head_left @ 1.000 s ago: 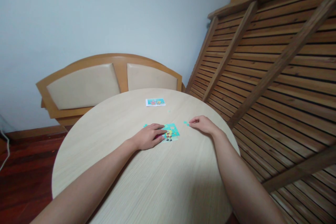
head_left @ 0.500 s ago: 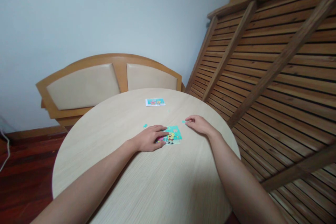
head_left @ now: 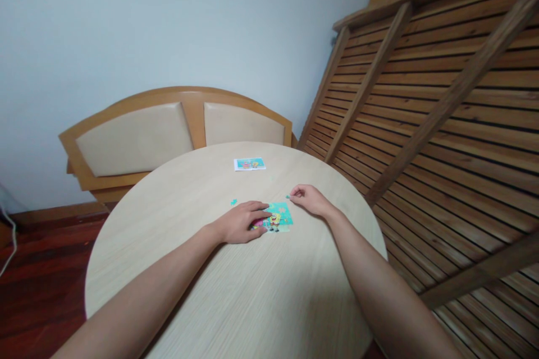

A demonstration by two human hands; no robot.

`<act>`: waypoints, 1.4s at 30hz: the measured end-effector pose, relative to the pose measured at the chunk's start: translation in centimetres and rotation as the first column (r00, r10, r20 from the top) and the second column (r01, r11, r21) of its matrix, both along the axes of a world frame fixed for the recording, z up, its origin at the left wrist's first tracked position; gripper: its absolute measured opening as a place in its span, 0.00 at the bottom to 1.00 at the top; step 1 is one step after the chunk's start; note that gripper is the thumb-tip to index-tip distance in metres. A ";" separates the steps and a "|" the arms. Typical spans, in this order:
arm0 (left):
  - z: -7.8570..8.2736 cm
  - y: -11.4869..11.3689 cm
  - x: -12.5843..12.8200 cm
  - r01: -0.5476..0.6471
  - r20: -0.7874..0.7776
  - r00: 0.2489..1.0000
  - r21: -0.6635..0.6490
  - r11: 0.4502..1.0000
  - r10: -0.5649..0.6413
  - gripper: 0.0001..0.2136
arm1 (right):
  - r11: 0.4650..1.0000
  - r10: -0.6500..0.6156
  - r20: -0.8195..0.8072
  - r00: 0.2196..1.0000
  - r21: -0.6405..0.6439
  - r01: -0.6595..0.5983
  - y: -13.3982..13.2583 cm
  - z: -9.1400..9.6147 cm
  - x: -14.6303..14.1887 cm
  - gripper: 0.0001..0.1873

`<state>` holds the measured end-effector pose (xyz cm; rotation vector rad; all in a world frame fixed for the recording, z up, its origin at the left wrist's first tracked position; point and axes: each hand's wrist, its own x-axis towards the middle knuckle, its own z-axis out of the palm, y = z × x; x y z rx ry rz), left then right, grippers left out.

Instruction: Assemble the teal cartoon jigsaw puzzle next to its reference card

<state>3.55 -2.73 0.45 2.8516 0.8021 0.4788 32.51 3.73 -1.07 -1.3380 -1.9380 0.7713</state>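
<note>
A small teal cartoon jigsaw puzzle (head_left: 278,217) lies partly assembled on the round pale wooden table (head_left: 236,286). My left hand (head_left: 241,221) rests flat on the puzzle's left part, fingers stretched out over it. My right hand (head_left: 307,199) hovers at the puzzle's upper right corner, fingers pinched on a tiny teal puzzle piece (head_left: 288,197). Another loose teal piece (head_left: 233,201) lies on the table just left of my left hand.
A small picture card (head_left: 249,164) lies further back on the table. Behind the table stands a wooden bench with padded backrests (head_left: 168,132). A slatted wooden frame (head_left: 433,118) leans at the right. Dark red wooden floor (head_left: 42,269) shows at the left.
My right hand has moved left with the small piece, from right of the puzzle to its upper right corner. My left hand stays on the puzzle, which shifted slightly.
</note>
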 end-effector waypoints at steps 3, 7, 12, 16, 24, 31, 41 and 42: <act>0.1 0.0 0.0 -0.001 0.006 1.000 -0.004 1.000 0.001 0.21 | 0.995 0.101 -0.087 0.991 -0.010 -0.102 -0.8 0.8 -0.8 0.14; 0.1 0.0 0.1 0.007 0.010 1.000 -0.001 1.000 -0.007 0.21 | 0.973 0.229 -0.053 0.972 0.004 -0.229 -1.7 1.7 -1.6 0.14; 0.3 -0.1 0.2 0.012 0.016 1.000 -0.005 1.000 -0.012 0.21 | 0.961 0.274 0.013 0.962 -0.028 -0.274 -2.1 2.1 -1.8 0.13; 0.1 0.0 0.1 0.014 0.018 1.000 -0.001 1.000 -0.014 0.21 | 0.962 0.264 0.024 0.964 -0.074 -0.262 -2.1 2.0 -1.8 0.14; 0.0 0.1 0.1 0.013 0.016 1.000 0.002 1.000 -0.013 0.21 | 0.957 0.271 0.005 0.963 -0.105 -0.269 -1.9 1.5 -1.9 0.13; 0.2 0.0 0.1 0.007 0.011 1.000 -0.012 1.000 -0.007 0.21 | 0.967 0.253 0.058 0.966 -0.045 -0.251 -2.1 1.7 -2.1 0.12; 0.0 0.0 0.1 0.021 0.022 1.000 -0.002 1.000 -0.021 0.21 | 0.938 0.249 0.342 0.906 0.146 -0.313 -2.2 2.4 -1.7 0.09; 0.0 0.0 0.1 0.021 0.027 0.999 -0.001 1.000 -0.021 0.21 | 0.927 0.254 0.376 0.891 0.167 -0.335 -2.3 2.6 -1.7 0.08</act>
